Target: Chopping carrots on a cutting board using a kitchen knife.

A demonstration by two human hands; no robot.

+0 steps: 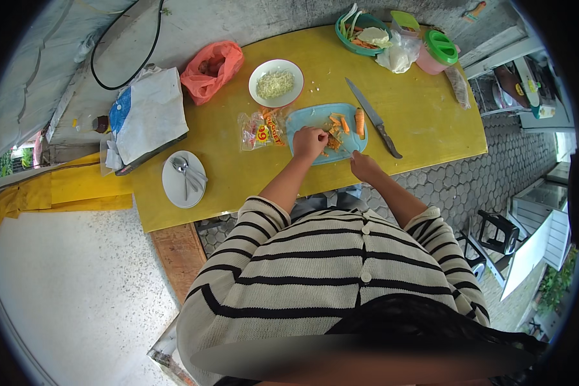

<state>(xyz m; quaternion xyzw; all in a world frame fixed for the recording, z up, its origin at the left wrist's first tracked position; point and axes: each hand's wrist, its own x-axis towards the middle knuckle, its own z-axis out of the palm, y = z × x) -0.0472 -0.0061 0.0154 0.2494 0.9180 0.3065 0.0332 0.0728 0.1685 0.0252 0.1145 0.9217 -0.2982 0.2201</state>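
A light blue cutting board [301, 116] lies in front of me with chopped carrot pieces [335, 137] and a few carrot sticks [340, 120] on it. A larger length of peeled carrot [360, 123] rests along its right side. My left hand [310, 143] is over the board's left part, fingers curled beside the chopped pieces; whether it pinches any is hidden. My right hand [365, 167] is closed at the board's near right corner, and what lies within its fingers is too small to make out. A kitchen knife [366, 103] with a brown handle lies right of the board.
Behind the board are a bowl [276, 65] of shredded pale vegetable and a red plastic bag [212, 72]. A printed plastic packet [262, 130] lies left. White plates [173, 188] carry spoons and forks. A green vegetable basin [352, 46] and a green-lidded pink container [436, 53] stand far right.
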